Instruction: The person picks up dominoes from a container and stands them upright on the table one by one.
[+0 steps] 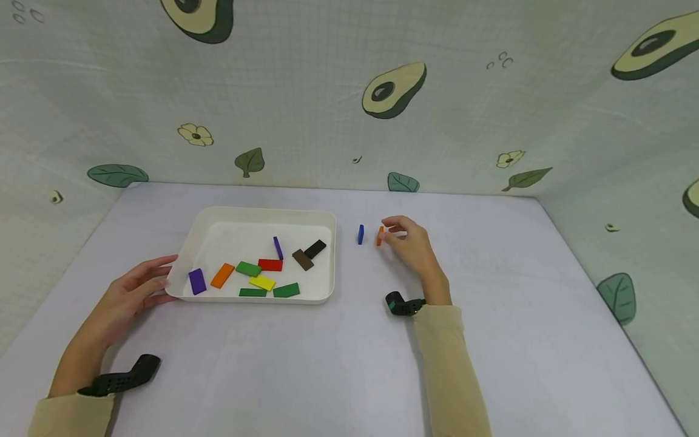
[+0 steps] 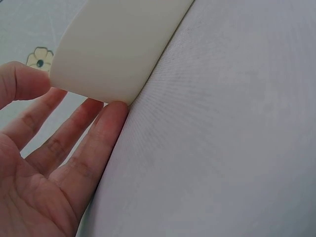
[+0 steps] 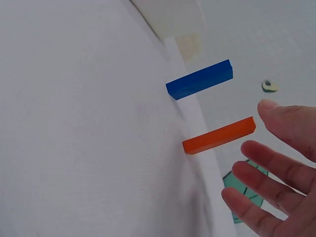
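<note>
A white tray [image 1: 251, 224] lies on the table at left, and my left hand [image 1: 128, 294] rests its fingertips and thumb against the tray's left end. In the left wrist view those fingers [image 2: 106, 128] are fairly straight along the tray wall [image 2: 108, 54]. Right of the tray, a blue domino block [image 1: 361, 234] and an orange domino block [image 1: 380, 236] stand upright, side by side with a gap. My right hand [image 1: 409, 243] is at the orange block. The right wrist view shows its thumb and fingers spread, just off the top of the orange block [image 3: 219, 136].
Inside the tray lie several loose blocks: purple [image 1: 197, 281], orange [image 1: 222, 275], green [image 1: 248, 269], red [image 1: 270, 264], yellow [image 1: 263, 282], brown [image 1: 303, 260] and black [image 1: 315, 249]. A patterned cloth [image 1: 306, 91] rises behind the white table [image 1: 273, 376].
</note>
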### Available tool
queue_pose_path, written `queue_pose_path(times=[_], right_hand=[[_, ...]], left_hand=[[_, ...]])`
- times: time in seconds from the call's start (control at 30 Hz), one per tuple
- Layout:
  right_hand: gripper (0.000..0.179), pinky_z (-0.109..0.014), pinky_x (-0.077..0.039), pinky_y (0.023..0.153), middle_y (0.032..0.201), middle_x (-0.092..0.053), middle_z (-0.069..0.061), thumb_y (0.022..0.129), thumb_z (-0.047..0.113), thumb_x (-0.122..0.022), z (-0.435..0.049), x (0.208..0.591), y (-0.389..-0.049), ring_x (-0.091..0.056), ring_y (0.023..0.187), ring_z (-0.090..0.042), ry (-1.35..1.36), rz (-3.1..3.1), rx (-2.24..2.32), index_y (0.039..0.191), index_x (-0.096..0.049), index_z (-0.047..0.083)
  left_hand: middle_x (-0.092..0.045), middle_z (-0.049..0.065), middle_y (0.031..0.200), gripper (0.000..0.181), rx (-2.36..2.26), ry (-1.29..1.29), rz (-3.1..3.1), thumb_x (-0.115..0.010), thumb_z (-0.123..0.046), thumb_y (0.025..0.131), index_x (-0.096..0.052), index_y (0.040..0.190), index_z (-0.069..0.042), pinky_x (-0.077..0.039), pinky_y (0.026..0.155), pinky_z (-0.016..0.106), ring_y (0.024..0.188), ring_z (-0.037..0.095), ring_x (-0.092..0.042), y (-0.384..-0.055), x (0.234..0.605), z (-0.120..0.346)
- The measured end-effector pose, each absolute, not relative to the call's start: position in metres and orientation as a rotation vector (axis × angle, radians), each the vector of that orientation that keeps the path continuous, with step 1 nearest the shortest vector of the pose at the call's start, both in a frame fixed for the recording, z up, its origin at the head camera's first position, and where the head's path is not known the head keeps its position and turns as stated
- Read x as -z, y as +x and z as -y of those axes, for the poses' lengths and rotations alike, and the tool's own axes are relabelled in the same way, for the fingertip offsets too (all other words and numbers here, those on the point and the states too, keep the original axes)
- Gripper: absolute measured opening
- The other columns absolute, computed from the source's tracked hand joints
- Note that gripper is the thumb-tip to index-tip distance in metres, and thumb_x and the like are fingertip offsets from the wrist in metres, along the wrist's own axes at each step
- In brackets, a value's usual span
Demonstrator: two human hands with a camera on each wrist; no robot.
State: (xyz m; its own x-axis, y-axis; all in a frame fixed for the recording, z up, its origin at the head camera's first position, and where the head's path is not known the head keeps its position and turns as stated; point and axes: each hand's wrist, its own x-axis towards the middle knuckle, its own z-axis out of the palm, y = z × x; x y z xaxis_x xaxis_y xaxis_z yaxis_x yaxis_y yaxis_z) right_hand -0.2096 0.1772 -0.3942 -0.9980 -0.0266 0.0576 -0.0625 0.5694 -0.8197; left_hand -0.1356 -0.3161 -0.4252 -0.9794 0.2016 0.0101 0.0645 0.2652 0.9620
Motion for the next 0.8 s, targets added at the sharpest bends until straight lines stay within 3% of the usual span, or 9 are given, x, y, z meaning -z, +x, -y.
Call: queue_pose_path(times=[0.13,0.5,0.8], right_hand=[[0.033,-0.039,-0.045,0.099,0.121,-0.057,-0.005,0.089,0.022,-0.062,-0.173,0.385,-0.206,-0.051,0.114,-0.023,0.133,2.741,-1.356,0.12,-0.058,0.009],[0.029,-0.041,-0.043,0.1,0.119,-0.058,-0.004,0.09,0.024,-0.062,-0.149,0.359,-0.193,-0.051,0.113,-0.022,0.326,2.686,-1.278,0.116,-0.06,0.011],[0.024,-0.039,-0.05,0.082,0.109,-0.063,-0.007,0.088,0.022,-0.064,-0.133,0.347,-0.185,-0.057,0.102,-0.023,0.477,2.636,-1.24,0.108,-0.063,0.009]], left_hand=[[-0.051,-0.02,0.117,0.044,-1.804,0.245,-2.419,-0.048,-0.013,0.097,-0.04,0.14,-0.014,-0.053,0.073,0.013,0.095,-0.008,-0.059,-0.136,0.425,0.317],[-0.053,-0.019,0.118,0.044,-1.879,0.255,-2.339,-0.048,-0.01,0.096,-0.041,0.14,-0.014,-0.053,0.073,0.014,0.095,-0.007,-0.06,-0.137,0.424,0.318],[-0.053,-0.02,0.117,0.044,-1.879,0.226,-2.356,-0.048,-0.01,0.096,-0.041,0.139,-0.013,-0.054,0.072,0.014,0.095,-0.006,-0.06,-0.137,0.424,0.317]])
